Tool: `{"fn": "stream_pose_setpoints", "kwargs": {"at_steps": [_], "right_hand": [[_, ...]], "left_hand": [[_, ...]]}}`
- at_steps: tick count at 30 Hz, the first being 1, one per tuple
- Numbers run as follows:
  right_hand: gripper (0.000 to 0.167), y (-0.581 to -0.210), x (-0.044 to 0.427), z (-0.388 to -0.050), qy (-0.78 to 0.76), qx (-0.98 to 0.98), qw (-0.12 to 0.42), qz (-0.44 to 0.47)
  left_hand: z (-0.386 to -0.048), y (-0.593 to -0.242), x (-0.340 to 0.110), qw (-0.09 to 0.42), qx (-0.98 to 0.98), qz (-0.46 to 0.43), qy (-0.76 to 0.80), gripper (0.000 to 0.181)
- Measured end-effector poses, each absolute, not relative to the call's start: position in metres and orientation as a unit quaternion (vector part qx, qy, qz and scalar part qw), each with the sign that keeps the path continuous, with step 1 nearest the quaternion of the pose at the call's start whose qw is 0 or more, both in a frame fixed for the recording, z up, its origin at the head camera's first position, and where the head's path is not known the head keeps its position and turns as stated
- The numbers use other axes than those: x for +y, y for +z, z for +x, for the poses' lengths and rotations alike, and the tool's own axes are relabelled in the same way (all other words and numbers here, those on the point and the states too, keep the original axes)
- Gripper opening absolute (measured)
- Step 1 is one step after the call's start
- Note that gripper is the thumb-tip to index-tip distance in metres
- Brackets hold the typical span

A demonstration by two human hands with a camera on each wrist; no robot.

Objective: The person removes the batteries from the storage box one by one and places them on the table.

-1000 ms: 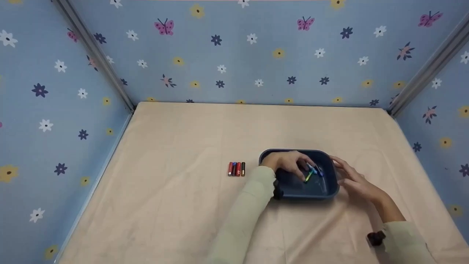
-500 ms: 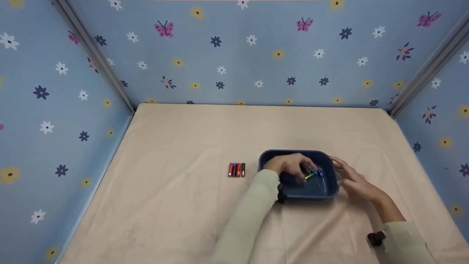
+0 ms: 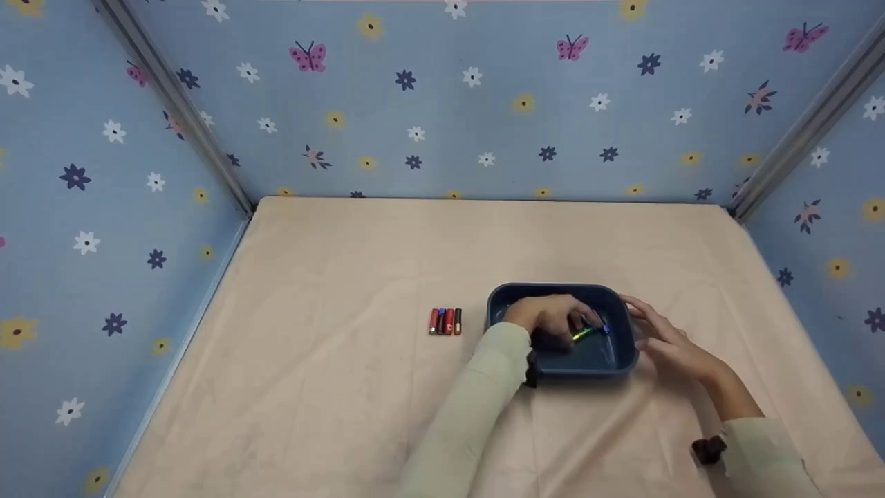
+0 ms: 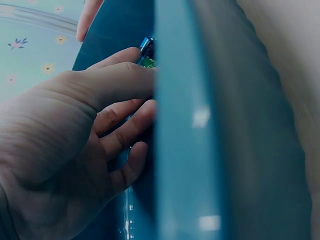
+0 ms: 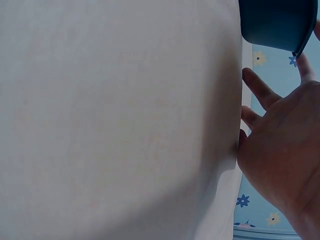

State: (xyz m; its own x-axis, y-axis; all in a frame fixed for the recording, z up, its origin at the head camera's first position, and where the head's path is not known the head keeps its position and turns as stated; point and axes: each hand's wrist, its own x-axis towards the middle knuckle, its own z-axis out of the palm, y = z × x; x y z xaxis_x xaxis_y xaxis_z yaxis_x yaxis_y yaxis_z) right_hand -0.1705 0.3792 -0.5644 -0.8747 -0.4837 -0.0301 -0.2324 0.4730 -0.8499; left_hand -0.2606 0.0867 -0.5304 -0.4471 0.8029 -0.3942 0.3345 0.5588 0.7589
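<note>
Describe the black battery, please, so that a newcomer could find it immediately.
On the table covered with cream cloth, find the dark blue bin. Left of it lies a row of four batteries. The black battery ends this row on the bin's side, and it alone has a gold-coloured near end.

The left arm (image 3: 456, 422) slants forward over the near left corner of the box (image 3: 570, 374), with the left hand (image 3: 552, 315) inside it, back upward, fingers (image 4: 122, 135) bent downward and their tips partly hidden. The right arm (image 3: 740, 398) comes in from the box's near right; the right hand (image 3: 674, 349) touches its right wall, fingers spread.
</note>
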Motion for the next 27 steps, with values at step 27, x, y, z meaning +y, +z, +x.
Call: {"fn": "stream_pose_setpoints", "kwargs": {"at_steps": [27], "right_hand": [[0.084,-0.565,0.3788,-0.1703,-0.475,0.846,0.136,-0.199]], "left_hand": [[-0.2581,-0.5246,0.0933,0.378,0.834,0.322,0.241,0.059]]}}
